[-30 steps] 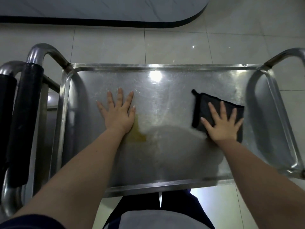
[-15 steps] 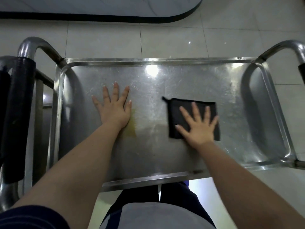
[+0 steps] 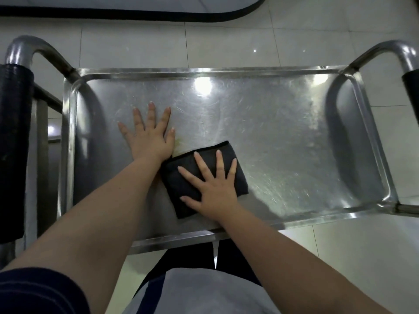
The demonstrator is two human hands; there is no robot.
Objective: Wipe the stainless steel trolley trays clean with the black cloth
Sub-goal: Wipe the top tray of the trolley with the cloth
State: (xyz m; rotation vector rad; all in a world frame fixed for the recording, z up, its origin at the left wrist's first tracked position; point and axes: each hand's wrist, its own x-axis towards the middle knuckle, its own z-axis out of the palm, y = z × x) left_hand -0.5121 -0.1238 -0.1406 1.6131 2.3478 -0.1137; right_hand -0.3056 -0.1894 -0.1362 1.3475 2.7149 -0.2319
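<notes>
Left hand: flat on scratched, shiny stainless steel trolley tray, fingers spread, bracing. Lean weight here so trolley does not roll.
Yellowish smear: just beside left thumb, at cloth's far edge. Probably needs firm, overlapping passes.
Folded black cloth: near tray's front centre, touching left wrist.
Right hand: pressing on cloth, fingers splayed straight, pinching nothing. Even palm pressure, cloth flat, no bunching.
Right half of tray: likely next, work into rounded corners.

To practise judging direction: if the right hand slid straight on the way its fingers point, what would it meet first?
Only bare tray lies ahead of the right hand and cloth; its far rim would likely come first.
</notes>
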